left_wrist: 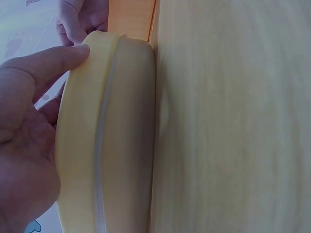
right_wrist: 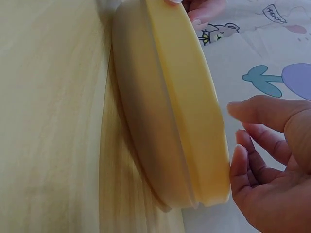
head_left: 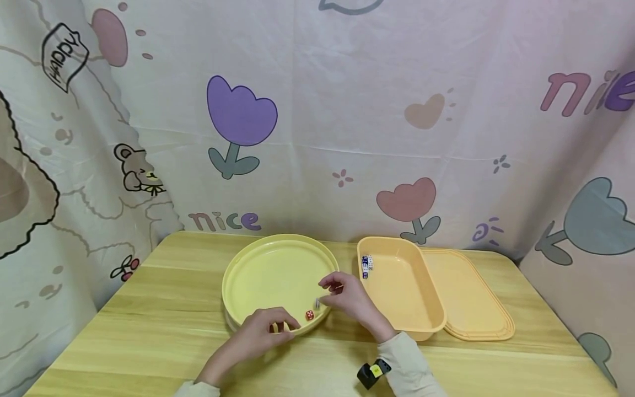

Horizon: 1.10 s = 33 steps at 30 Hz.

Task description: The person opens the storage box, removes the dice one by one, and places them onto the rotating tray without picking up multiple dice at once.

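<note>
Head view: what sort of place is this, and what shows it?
Likely an indoor play corner: a table, cartoon cloth hanging behind it, and a red die in a yellow tray.

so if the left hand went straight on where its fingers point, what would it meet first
Probably the white-pipped red die in the round yellow tray, just beyond the left hand's fingertips, though depth is unclear.

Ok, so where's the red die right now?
In the head view, the red die lies at the near right of the round yellow tray, inside its rim, between the left hand and the right hand.
</note>
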Each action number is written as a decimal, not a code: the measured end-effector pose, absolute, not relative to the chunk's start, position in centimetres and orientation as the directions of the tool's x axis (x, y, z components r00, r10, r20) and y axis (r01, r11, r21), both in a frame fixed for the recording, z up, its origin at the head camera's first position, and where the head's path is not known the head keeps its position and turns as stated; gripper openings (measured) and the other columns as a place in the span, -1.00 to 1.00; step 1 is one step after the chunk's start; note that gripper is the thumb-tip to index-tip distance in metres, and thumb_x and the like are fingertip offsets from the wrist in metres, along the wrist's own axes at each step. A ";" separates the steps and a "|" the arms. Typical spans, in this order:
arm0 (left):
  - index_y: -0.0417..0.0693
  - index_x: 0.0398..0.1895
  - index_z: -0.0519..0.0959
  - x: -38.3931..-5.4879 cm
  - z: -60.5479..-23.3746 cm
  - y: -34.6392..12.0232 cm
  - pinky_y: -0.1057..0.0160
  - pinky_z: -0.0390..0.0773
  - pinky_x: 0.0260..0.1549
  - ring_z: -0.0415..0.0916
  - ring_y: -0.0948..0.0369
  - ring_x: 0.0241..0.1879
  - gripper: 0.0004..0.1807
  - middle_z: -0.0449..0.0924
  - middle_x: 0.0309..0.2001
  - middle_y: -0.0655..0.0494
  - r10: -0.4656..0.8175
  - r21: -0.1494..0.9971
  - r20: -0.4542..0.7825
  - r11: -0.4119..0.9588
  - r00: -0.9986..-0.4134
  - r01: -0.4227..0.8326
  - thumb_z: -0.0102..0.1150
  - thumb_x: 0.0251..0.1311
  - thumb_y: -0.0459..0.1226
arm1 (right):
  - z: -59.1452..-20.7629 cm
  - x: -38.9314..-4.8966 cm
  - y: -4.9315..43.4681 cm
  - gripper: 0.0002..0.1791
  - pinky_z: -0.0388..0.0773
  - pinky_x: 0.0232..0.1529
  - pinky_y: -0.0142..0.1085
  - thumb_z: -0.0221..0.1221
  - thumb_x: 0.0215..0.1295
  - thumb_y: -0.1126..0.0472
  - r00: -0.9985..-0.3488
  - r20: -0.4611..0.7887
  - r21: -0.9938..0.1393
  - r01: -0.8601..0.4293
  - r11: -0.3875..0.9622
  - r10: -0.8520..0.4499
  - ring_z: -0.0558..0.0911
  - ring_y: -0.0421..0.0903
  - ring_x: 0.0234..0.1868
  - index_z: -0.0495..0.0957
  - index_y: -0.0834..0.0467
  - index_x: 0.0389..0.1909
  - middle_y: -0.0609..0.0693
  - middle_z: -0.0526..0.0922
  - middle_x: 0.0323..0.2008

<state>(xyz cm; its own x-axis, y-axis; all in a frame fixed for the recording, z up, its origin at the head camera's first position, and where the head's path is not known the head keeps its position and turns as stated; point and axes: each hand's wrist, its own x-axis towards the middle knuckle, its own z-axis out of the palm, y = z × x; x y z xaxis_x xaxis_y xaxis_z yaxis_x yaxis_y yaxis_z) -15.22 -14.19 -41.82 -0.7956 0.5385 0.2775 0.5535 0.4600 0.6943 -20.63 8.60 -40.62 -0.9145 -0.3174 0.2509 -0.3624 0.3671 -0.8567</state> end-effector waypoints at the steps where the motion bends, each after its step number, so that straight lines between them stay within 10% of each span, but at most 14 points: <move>1: 0.09 -0.31 0.62 -15.2 -41.8 -14.2 0.40 0.39 -0.54 0.37 0.43 -0.45 -0.89 0.54 -0.38 0.35 0.538 0.696 0.274 0.461 -0.797 0.550 0.21 0.07 -0.26 | -40.7 -20.7 8.6 -0.74 0.45 -0.32 -0.37 0.32 -0.10 0.39 -0.914 0.252 -0.855 -0.364 0.369 -0.317 0.47 -0.12 -0.39 0.56 0.30 -0.31 0.10 0.56 -0.36; 33: 0.10 -0.31 0.62 -15.2 -41.8 -14.1 0.40 0.40 -0.53 0.38 0.43 -0.45 -0.89 0.54 -0.39 0.38 0.532 0.693 0.269 0.471 -0.803 0.545 0.21 0.06 -0.25 | -40.3 -20.5 8.6 -0.79 0.46 -0.30 -0.35 0.25 -0.03 0.44 -0.903 0.270 -0.841 -0.390 0.376 -0.335 0.50 -0.03 -0.35 0.55 0.34 -0.30 0.12 0.56 -0.35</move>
<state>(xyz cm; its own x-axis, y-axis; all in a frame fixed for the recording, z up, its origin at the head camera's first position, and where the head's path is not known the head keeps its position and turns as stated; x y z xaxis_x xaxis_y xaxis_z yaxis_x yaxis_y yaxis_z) -15.23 -14.13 -41.78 -0.8027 0.5323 0.2690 0.5449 0.4714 0.6934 -20.45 8.57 -40.27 -0.9029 -0.3348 0.2697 -0.3904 0.3757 -0.8405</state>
